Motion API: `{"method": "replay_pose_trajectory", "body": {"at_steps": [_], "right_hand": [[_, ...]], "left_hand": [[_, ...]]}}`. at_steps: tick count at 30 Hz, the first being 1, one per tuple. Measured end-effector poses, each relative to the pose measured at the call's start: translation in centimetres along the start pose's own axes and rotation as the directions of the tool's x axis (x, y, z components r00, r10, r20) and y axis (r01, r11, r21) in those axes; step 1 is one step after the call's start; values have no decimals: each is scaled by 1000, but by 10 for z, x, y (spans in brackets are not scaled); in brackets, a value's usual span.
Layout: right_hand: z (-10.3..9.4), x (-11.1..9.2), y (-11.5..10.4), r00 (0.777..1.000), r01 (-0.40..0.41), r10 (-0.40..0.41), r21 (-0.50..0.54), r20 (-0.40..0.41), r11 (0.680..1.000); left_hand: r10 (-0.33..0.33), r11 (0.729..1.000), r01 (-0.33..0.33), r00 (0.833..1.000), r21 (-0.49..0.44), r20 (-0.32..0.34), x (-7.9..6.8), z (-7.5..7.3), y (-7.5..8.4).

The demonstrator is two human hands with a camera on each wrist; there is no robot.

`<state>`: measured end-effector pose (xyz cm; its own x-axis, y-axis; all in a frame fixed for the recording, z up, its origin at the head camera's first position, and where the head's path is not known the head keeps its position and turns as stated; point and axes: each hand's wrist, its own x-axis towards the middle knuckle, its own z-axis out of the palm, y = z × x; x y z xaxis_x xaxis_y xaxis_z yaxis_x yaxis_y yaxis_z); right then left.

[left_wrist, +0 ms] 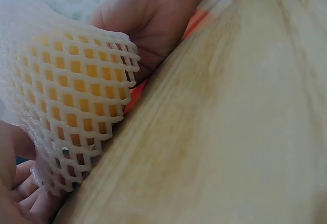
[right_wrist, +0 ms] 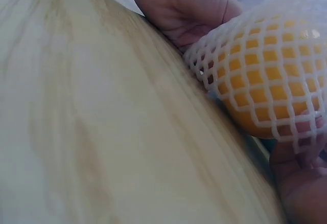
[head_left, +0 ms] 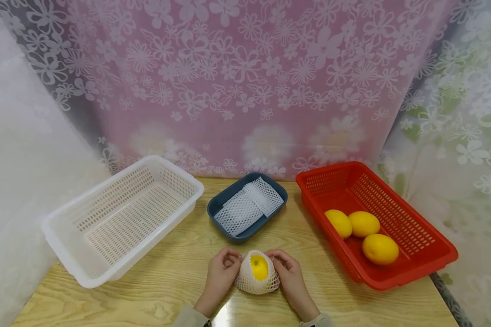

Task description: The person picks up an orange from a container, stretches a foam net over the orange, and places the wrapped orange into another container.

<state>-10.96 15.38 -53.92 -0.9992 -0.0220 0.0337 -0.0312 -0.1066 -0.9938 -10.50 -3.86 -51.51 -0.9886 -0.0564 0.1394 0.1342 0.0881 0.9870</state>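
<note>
The left hand (head_left: 217, 278) is pinching the left edge of the white foam net (head_left: 257, 287) between thumb and curled fingers. The right hand (head_left: 291, 276) is pinching the opposite edge in the same manner; neither grip is spreading wide. The net is surrounding the yellow fruit (head_left: 259, 268), which is showing through an opening at the top. The fruit is sitting between both hands at the near side of the table (head_left: 176, 284), in front of the blue tray (head_left: 238, 239), which is holding further nets (head_left: 239, 212).
</note>
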Motion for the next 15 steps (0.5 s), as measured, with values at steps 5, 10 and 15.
{"method": "replay_pose_trajectory", "body": {"at_steps": [5,10,15], "right_hand": [[2,-1,0,999,-10,9,-33,-36,999],[2,-1,-1,998,-22,18,-73,-60,997],[2,-2,-2,999,4,-8,-85,-48,996]], "left_hand": [[276,956,-254,949,147,-152,-2,-1,-2],[549,834,-545,835,84,-44,3,-4,-20],[576,815,-572,778,-97,252,3,-1,-34]]}}
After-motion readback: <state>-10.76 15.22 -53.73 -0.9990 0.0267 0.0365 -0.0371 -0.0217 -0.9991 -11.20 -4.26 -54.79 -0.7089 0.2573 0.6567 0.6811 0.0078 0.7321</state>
